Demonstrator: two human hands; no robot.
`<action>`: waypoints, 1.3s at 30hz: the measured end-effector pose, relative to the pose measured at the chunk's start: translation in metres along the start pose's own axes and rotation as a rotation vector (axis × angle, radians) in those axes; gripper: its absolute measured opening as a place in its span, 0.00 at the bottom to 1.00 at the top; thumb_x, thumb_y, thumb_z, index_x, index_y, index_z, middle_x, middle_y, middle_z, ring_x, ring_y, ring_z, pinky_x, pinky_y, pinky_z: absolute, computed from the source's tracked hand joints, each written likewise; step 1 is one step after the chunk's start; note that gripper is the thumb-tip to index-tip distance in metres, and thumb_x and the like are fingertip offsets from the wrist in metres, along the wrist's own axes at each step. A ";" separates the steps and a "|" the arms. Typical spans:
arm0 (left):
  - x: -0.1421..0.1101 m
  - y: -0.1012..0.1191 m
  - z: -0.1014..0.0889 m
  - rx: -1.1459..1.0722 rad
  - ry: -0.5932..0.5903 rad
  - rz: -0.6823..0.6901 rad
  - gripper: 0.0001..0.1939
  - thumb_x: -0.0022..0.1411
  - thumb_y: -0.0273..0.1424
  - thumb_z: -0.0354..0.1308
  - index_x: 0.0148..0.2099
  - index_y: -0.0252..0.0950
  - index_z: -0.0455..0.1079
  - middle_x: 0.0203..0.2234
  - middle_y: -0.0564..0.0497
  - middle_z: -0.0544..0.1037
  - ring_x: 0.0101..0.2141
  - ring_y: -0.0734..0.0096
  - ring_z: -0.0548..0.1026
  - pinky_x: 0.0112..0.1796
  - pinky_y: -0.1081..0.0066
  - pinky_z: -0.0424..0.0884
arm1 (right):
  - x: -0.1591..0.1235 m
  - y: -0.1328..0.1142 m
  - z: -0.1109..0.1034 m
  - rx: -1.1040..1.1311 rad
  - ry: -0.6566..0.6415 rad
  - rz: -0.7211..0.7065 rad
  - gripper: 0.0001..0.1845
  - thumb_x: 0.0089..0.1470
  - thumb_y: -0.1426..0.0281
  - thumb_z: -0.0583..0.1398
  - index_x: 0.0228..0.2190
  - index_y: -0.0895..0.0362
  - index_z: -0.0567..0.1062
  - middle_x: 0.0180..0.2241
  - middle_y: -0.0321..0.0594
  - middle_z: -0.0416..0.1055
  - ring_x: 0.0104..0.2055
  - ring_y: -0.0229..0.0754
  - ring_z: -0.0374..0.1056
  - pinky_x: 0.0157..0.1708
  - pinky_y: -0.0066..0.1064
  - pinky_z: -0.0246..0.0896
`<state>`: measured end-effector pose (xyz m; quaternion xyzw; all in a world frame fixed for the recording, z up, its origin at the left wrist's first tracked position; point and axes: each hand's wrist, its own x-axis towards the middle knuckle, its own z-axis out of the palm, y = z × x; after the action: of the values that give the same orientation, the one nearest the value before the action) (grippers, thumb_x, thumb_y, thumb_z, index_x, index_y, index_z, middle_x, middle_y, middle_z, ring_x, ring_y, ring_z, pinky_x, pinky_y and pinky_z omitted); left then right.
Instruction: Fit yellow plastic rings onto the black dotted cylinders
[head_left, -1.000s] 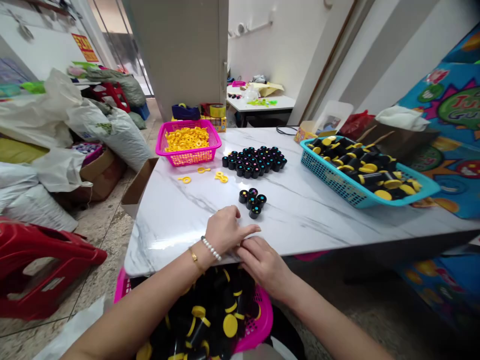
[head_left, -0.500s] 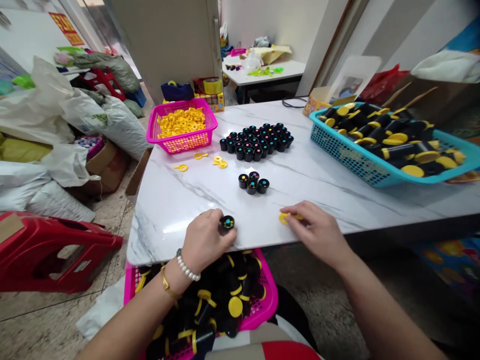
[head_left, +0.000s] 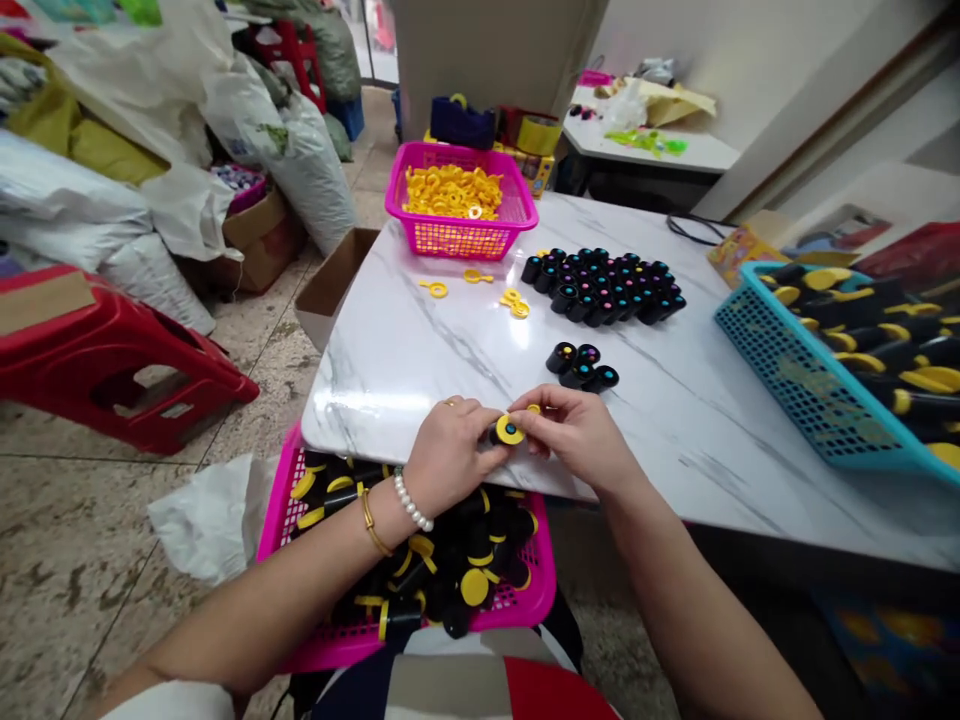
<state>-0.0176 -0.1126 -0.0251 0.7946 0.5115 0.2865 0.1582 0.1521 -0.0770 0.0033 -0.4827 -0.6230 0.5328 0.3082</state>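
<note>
Through my remote feed, the left hand (head_left: pixel 454 440) grips a short black plastic tube (head_left: pixel 493 436) over the table's near edge. The right hand (head_left: pixel 581 435) pinches a yellow plastic ring strap (head_left: pixel 504 424), its ring around the tube's mouth; fingers hide whether it is fully seated. I judge this piece partly done. Four open black tubes (head_left: pixel 577 378) nearby and the larger block of black tubes (head_left: pixel 611 290) look mostly unringed. Yellow-capped black tubes (head_left: pixel 474 588) in the lower magenta plastic basket (head_left: pixel 544 590) look finished.

Rt free; past teal bskt (head_left: pixel 791 390) unclear.
</note>
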 end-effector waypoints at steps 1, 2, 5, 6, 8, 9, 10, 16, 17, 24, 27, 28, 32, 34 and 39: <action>0.000 -0.001 0.000 -0.005 0.003 0.002 0.08 0.58 0.35 0.60 0.39 0.37 0.72 0.27 0.52 0.71 0.33 0.66 0.68 0.37 0.67 0.62 | 0.002 0.001 -0.001 0.048 -0.019 0.029 0.12 0.49 0.63 0.64 0.30 0.59 0.75 0.17 0.33 0.67 0.17 0.32 0.62 0.17 0.23 0.57; 0.000 -0.001 0.000 -0.009 0.007 0.003 0.09 0.58 0.36 0.59 0.39 0.37 0.72 0.27 0.52 0.71 0.33 0.66 0.68 0.37 0.67 0.62 | 0.003 0.002 -0.001 0.090 -0.034 0.049 0.12 0.48 0.62 0.64 0.30 0.59 0.74 0.18 0.33 0.68 0.17 0.33 0.62 0.17 0.23 0.58; 0.000 -0.001 0.000 0.000 0.020 -0.003 0.11 0.60 0.39 0.58 0.38 0.37 0.72 0.26 0.51 0.71 0.33 0.66 0.68 0.37 0.67 0.62 | 0.002 0.004 0.002 0.163 -0.054 0.065 0.12 0.49 0.63 0.65 0.29 0.59 0.72 0.20 0.34 0.70 0.17 0.32 0.64 0.19 0.24 0.61; -0.001 -0.001 0.000 0.007 0.019 -0.005 0.11 0.60 0.39 0.58 0.38 0.37 0.72 0.26 0.51 0.71 0.32 0.66 0.68 0.36 0.67 0.62 | 0.001 0.005 0.003 0.170 -0.045 0.058 0.12 0.49 0.63 0.64 0.29 0.59 0.72 0.20 0.34 0.71 0.18 0.32 0.65 0.19 0.24 0.61; -0.001 -0.001 -0.001 0.017 0.018 -0.007 0.10 0.60 0.39 0.58 0.37 0.37 0.72 0.27 0.51 0.71 0.32 0.66 0.68 0.36 0.67 0.62 | -0.001 0.006 0.005 0.168 -0.025 0.038 0.11 0.50 0.64 0.64 0.29 0.59 0.71 0.21 0.34 0.71 0.18 0.32 0.65 0.20 0.24 0.61; -0.001 0.000 -0.001 0.020 0.017 -0.008 0.10 0.60 0.39 0.58 0.37 0.37 0.71 0.27 0.51 0.71 0.32 0.66 0.68 0.36 0.67 0.62 | -0.001 0.007 0.006 0.162 -0.016 0.028 0.11 0.50 0.64 0.64 0.29 0.59 0.71 0.21 0.34 0.71 0.18 0.32 0.65 0.21 0.24 0.62; -0.001 0.000 -0.001 0.022 0.017 -0.008 0.10 0.60 0.39 0.58 0.37 0.37 0.71 0.27 0.51 0.71 0.32 0.66 0.68 0.36 0.67 0.62 | -0.002 0.007 0.006 0.154 -0.008 0.019 0.11 0.50 0.64 0.64 0.29 0.59 0.71 0.21 0.34 0.72 0.19 0.32 0.66 0.21 0.24 0.62; -0.001 0.001 -0.002 0.047 0.002 -0.016 0.11 0.59 0.38 0.58 0.38 0.36 0.71 0.28 0.50 0.72 0.33 0.65 0.68 0.37 0.66 0.63 | -0.003 0.010 0.007 0.112 -0.013 -0.005 0.11 0.51 0.63 0.64 0.31 0.57 0.70 0.24 0.34 0.72 0.21 0.34 0.68 0.23 0.25 0.63; -0.001 0.002 -0.004 0.050 -0.004 -0.014 0.10 0.59 0.37 0.58 0.38 0.36 0.71 0.28 0.49 0.72 0.33 0.65 0.69 0.37 0.66 0.63 | -0.003 0.010 0.007 0.114 -0.027 -0.005 0.12 0.51 0.63 0.63 0.31 0.57 0.69 0.25 0.35 0.72 0.21 0.34 0.68 0.23 0.26 0.63; 0.002 0.015 -0.022 -0.368 -0.142 -0.186 0.14 0.64 0.39 0.49 0.39 0.36 0.71 0.24 0.52 0.74 0.24 0.73 0.71 0.27 0.73 0.63 | -0.003 0.011 0.006 0.118 -0.044 -0.020 0.12 0.53 0.62 0.62 0.31 0.57 0.68 0.23 0.33 0.70 0.21 0.34 0.67 0.22 0.25 0.62; 0.008 0.013 -0.015 -0.690 -0.221 -0.420 0.17 0.64 0.44 0.47 0.39 0.36 0.68 0.19 0.55 0.73 0.16 0.79 0.66 0.18 0.78 0.59 | -0.006 0.012 0.008 0.043 -0.023 -0.032 0.10 0.54 0.63 0.60 0.32 0.57 0.68 0.21 0.31 0.67 0.20 0.33 0.64 0.20 0.24 0.57; 0.009 0.012 -0.012 -0.757 -0.222 -0.468 0.17 0.64 0.44 0.48 0.38 0.36 0.67 0.18 0.56 0.72 0.14 0.80 0.65 0.17 0.79 0.59 | -0.007 0.012 0.010 0.000 0.014 -0.052 0.09 0.54 0.63 0.60 0.32 0.57 0.68 0.21 0.30 0.66 0.20 0.32 0.62 0.19 0.23 0.55; 0.007 0.011 -0.004 -0.842 -0.214 -0.488 0.14 0.64 0.42 0.47 0.36 0.36 0.65 0.18 0.56 0.72 0.13 0.79 0.67 0.16 0.79 0.61 | -0.010 0.012 0.015 -0.085 0.129 -0.092 0.09 0.55 0.63 0.59 0.31 0.56 0.69 0.19 0.28 0.61 0.19 0.31 0.56 0.19 0.23 0.49; 0.001 0.013 -0.005 -0.769 -0.170 -0.444 0.14 0.65 0.42 0.47 0.41 0.37 0.65 0.18 0.57 0.73 0.15 0.77 0.69 0.18 0.78 0.63 | -0.009 0.012 0.015 -0.065 0.113 -0.085 0.10 0.54 0.62 0.60 0.31 0.57 0.70 0.21 0.30 0.63 0.21 0.33 0.58 0.21 0.24 0.52; -0.009 0.017 -0.004 -0.442 0.025 -0.246 0.18 0.56 0.36 0.61 0.48 0.37 0.65 0.22 0.58 0.73 0.24 0.73 0.72 0.27 0.75 0.66 | -0.012 0.011 0.003 0.004 0.056 -0.076 0.15 0.54 0.60 0.60 0.35 0.59 0.76 0.27 0.36 0.69 0.27 0.35 0.62 0.28 0.27 0.58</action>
<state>-0.0105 -0.1284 -0.0155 0.6690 0.5312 0.3795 0.3553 0.1563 -0.0901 -0.0066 -0.4728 -0.6311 0.5082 0.3463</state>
